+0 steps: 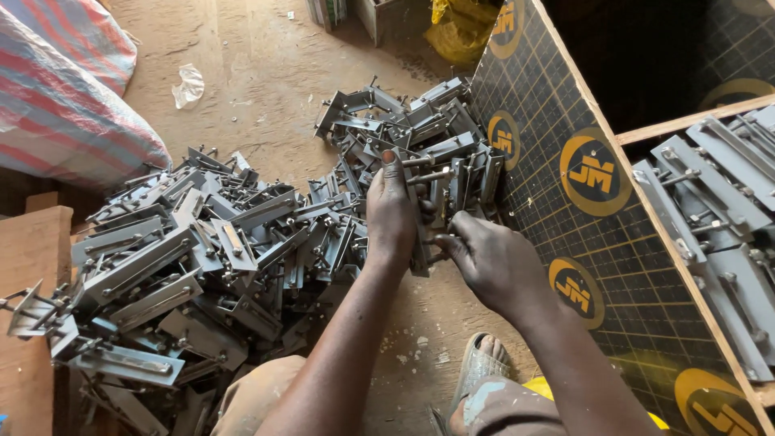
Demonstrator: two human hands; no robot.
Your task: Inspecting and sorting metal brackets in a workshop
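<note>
My left hand [393, 211] grips a grey metal bracket [421, 242] with bolts, held upright over the sandy floor. My right hand [491, 260] pinches the lower part of the same bracket, fingers closed on a bolt or edge. Just beyond the hands lies a heap of similar metal brackets [412, 129] against the side of a dark wooden box. A bigger pile of brackets [186, 266] spreads to the left of my left forearm.
A dark grid-patterned wooden box [597, 234] with round yellow marks stands at right, with more brackets [718, 202] stacked inside. A striped sack [64, 89] sits upper left, a wooden block [32, 282] at left. My sandalled foot [480, 367] rests below.
</note>
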